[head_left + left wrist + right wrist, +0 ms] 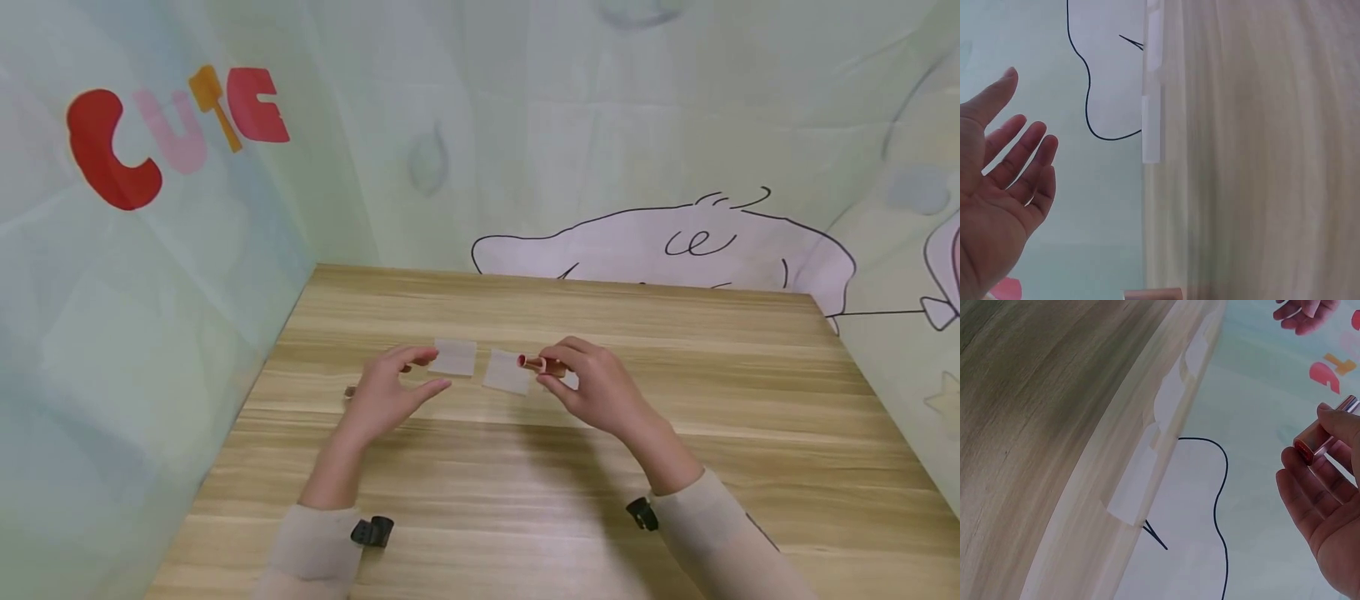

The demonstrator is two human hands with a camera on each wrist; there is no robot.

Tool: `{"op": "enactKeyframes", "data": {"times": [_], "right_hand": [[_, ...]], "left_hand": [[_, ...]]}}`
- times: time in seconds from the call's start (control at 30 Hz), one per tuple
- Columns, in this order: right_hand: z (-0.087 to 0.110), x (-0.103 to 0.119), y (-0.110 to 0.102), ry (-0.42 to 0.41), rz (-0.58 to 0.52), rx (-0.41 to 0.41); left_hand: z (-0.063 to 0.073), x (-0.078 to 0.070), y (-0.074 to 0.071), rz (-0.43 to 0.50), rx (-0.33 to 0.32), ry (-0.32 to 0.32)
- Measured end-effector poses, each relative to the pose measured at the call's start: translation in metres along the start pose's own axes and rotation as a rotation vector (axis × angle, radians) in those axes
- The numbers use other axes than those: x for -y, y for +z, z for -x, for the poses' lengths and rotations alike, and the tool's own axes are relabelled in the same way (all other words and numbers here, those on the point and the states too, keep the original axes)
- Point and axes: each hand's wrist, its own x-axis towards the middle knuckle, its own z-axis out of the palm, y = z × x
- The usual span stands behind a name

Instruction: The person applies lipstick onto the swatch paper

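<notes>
My right hand point(602, 385) pinches a rose-gold lipstick tube point(534, 364) between thumb and fingers, raised over the white paper squares. One end of the tube points left toward my other hand; in the right wrist view the lipstick point(1319, 439) shows a red base end. Bare and holding nothing, my left hand point(384, 390) hovers with thumb and fingers spread apart, near the leftmost paper square point(454, 358). A middle square point(506, 373) lies below the tube, and a third square point(572, 381) is mostly hidden by the right hand.
A small rose-gold piece point(350, 392) is on the wooden table point(465, 483), partly behind the left hand; its top edge shows low in the left wrist view. Fabric backdrops with cartoon prints point(660, 242) and coloured letters point(255, 104) rise along the table's left and far edges.
</notes>
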Motion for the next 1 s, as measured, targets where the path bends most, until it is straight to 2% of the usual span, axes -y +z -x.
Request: {"op": "enactKeyframes", "data": {"times": [0.17, 0.4, 0.67, 1.0], "right_hand": [[-0.001, 0.001, 0.0, 0.006, -0.004, 0.003], [-0.002, 0.002, 0.002, -0.009, -0.012, -0.004], [-0.001, 0.002, 0.005, -0.015, -0.035, -0.006], [-0.001, 0.004, 0.009, -0.025, -0.033, -0.008]], "left_hand": [[-0.006, -0.012, 0.003, 0.004, 0.022, 0.025], [-0.015, -0.028, 0.012, 0.016, 0.036, 0.098], [-0.022, -0.038, 0.028, 0.019, 0.081, 0.166], [-0.029, -0.053, 0.043, 0.097, 0.103, 0.193]]}}
